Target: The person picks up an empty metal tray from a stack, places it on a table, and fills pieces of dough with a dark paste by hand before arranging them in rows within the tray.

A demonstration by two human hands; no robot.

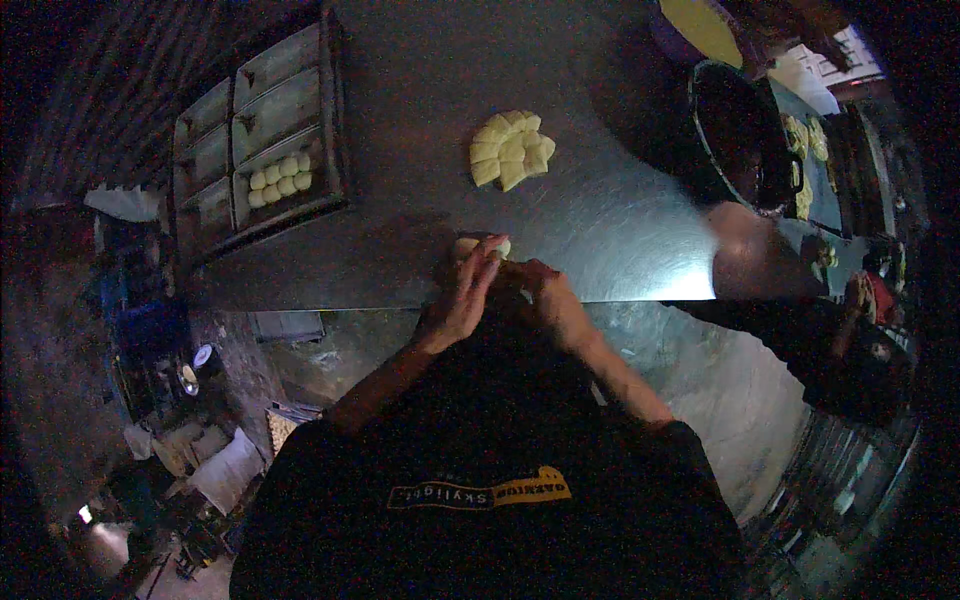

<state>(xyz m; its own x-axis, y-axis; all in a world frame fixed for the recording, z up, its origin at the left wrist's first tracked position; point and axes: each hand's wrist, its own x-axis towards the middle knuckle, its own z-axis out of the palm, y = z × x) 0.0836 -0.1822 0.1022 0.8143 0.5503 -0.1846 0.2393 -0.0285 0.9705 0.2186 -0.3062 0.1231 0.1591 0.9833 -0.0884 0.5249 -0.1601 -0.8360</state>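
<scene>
My left hand (462, 295) and my right hand (556, 303) meet at the near edge of a steel table (420, 90), both curled around a small pale dough piece (497, 246) that shows just past my left fingertips. Farther out on the table lies a cluster of cut dough pieces (511, 150). At the far left a dark baking tray (262, 130) with several long moulds holds rolled dough balls (280, 178) in one mould.
A black pot (745, 135) stands at the table's right side. Another person's arm in a dark sleeve (790, 330) reaches in at the right. Bags and clutter lie on the floor at the lower left (215, 465).
</scene>
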